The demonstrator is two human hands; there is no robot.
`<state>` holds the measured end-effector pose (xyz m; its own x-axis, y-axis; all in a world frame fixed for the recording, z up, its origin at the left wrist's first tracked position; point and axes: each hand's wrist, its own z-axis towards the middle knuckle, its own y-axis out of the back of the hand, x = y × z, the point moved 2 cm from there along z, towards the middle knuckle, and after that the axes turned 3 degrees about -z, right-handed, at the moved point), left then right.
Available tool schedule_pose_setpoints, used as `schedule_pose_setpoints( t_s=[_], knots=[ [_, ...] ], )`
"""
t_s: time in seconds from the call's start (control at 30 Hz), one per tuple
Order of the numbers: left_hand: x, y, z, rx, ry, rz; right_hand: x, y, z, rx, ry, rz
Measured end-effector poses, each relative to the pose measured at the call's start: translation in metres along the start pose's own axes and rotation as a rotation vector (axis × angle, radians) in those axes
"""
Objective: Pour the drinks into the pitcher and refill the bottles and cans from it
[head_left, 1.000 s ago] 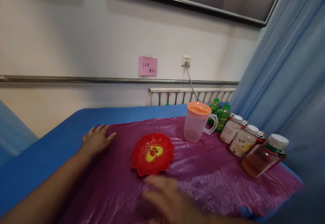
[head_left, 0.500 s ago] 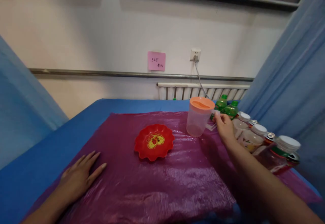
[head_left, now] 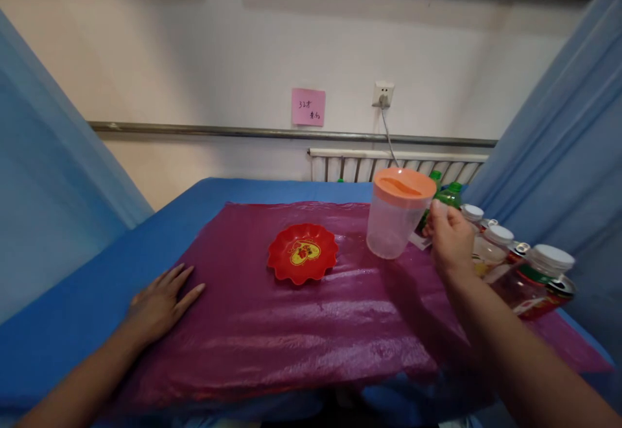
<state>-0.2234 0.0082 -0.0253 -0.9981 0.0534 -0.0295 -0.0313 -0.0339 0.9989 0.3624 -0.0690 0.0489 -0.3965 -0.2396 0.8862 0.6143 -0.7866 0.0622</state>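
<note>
My right hand point(head_left: 451, 237) is closed round the handle of a clear plastic pitcher point(head_left: 390, 227) with an orange lid point(head_left: 404, 184). The pitcher stands nearly upright; whether its base touches the sheet I cannot tell. To its left lies a red plate point(head_left: 302, 271) with a wavy rim and a yellow printed design in the middle. My left hand point(head_left: 158, 302) rests palm down on the purple plastic sheet point(head_left: 233, 311), fingers stretched out, left of the plate and holding nothing.
Along the right edge stand green bottles point(head_left: 451, 193), white-capped jars point(head_left: 498, 237) and drink cans point(head_left: 561, 287). The blue-covered table point(head_left: 111, 285) meets blue curtains point(head_left: 554, 123) on both sides. Behind it are a radiator point(head_left: 350, 166) and a plugged-in socket point(head_left: 383, 94).
My right hand and the pitcher have come a little nearer to me, and the pitcher looks larger. The camera view has shifted slightly. My left hand stays flat on the sheet.
</note>
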Motion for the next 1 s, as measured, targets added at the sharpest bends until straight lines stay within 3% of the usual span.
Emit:
schedule_pose_setpoints(
  t_s=[0.13, 0.23, 0.3, 0.43, 0.57, 0.67, 0.8, 0.93, 1.0],
  knots=[
    [0.001, 0.021, 0.004, -0.110, 0.058, 0.021, 0.006, 0.003, -0.033, 0.046, -0.077, -0.014],
    [-0.034, 0.055, 0.011, -0.313, -0.028, -0.068, 0.003, 0.002, -0.049, 0.049, -0.046, -0.034],
    [-0.081, 0.085, 0.011, -0.420, -0.167, -0.203, -0.001, 0.001, -0.054, 0.052, -0.017, -0.024],
    [-0.211, 0.148, 0.000, -0.492, -0.603, -0.371, -0.010, -0.001, -0.059, 0.067, 0.055, 0.015],
    [-0.337, 0.184, -0.001, -0.280, -1.082, -0.422, -0.015, -0.003, -0.060, 0.065, 0.093, -0.019],
    [-0.397, 0.188, 0.015, -0.135, -1.303, -0.240, -0.014, -0.006, -0.060, 0.063, 0.117, -0.048],
    [-0.430, 0.182, 0.036, -0.022, -1.393, -0.041, -0.013, -0.007, -0.058, 0.045, 0.146, -0.080],
    [-0.431, 0.184, 0.042, -0.019, -1.479, -0.010, -0.012, -0.008, -0.056, 0.040, 0.170, -0.109],
    [-0.429, 0.192, 0.046, -0.036, -1.455, -0.058, -0.012, -0.008, -0.056, 0.024, 0.186, -0.111]
  ],
)
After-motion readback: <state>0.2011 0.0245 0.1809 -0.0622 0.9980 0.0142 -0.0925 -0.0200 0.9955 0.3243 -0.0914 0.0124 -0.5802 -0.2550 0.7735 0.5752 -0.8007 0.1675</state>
